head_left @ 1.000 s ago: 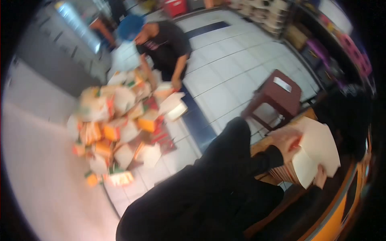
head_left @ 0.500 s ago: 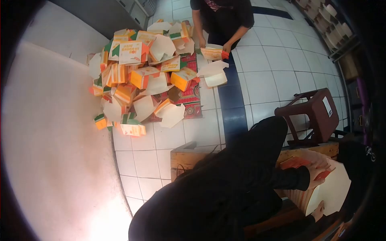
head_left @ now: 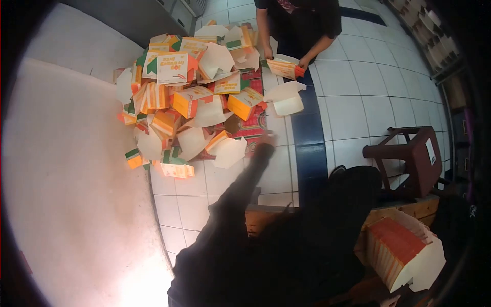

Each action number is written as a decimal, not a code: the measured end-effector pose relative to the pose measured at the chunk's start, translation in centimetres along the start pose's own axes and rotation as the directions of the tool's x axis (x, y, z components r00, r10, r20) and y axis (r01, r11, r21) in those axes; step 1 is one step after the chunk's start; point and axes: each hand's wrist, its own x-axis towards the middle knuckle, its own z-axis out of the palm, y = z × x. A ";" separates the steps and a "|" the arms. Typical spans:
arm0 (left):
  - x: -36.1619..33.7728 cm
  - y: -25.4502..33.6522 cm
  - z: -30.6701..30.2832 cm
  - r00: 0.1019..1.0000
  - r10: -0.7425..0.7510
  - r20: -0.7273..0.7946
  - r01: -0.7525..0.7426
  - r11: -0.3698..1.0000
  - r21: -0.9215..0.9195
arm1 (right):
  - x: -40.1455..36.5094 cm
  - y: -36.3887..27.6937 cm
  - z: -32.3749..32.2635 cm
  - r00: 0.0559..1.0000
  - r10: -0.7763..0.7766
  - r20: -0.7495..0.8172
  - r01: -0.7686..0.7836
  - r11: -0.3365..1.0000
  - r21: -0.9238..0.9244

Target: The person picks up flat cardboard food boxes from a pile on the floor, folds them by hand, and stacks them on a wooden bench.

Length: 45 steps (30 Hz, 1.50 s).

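Note:
My left hand (head_left: 266, 138), blurred by motion, is stretched out over the lower right edge of the red patterned mat (head_left: 253, 125). It is just right of an opened white carton (head_left: 228, 152), and its fingers cannot be made out. A large pile of orange, white and green printed cartons (head_left: 172, 68) covers the mat. At the lower right, a stack of nested cartons (head_left: 396, 240) with a red side lies on a wooden surface (head_left: 404, 209). My right hand does not show.
Another person (head_left: 299, 25) crouches across the floor, both hands on a carton (head_left: 284, 68). An open carton (head_left: 286, 98) lies before them. A brown stool (head_left: 420, 158) stands at the right, with shelves (head_left: 424, 30) beyond. A white surface (head_left: 76, 153) fills the left side.
My left hand has left the carton stack and swung across to the mat. My right hand has gone from sight. The view has shifted slightly.

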 end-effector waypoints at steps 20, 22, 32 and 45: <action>8.6 -11.4 -23.0 0.907 0.075 -0.414 0.151 0.859 0.488 | -1.5 14.0 -12.0 0.994 0.039 0.100 -0.045 0.997 0.058; 5.7 -8.5 -23.1 0.799 0.236 -0.553 0.032 0.902 0.431 | -3.7 11.0 -11.3 0.978 -0.153 -0.144 0.122 0.971 -0.204; -10.9 26.5 -17.2 0.673 0.676 -0.300 -0.726 0.682 -0.090 | -11.5 -12.4 -6.9 0.950 -0.301 -0.081 0.310 0.891 0.331; -36.6 53.4 -10.2 -0.405 0.863 0.303 -0.825 -0.202 -0.527 | -17.1 -17.1 -6.6 0.523 -0.485 0.701 -0.296 0.668 0.683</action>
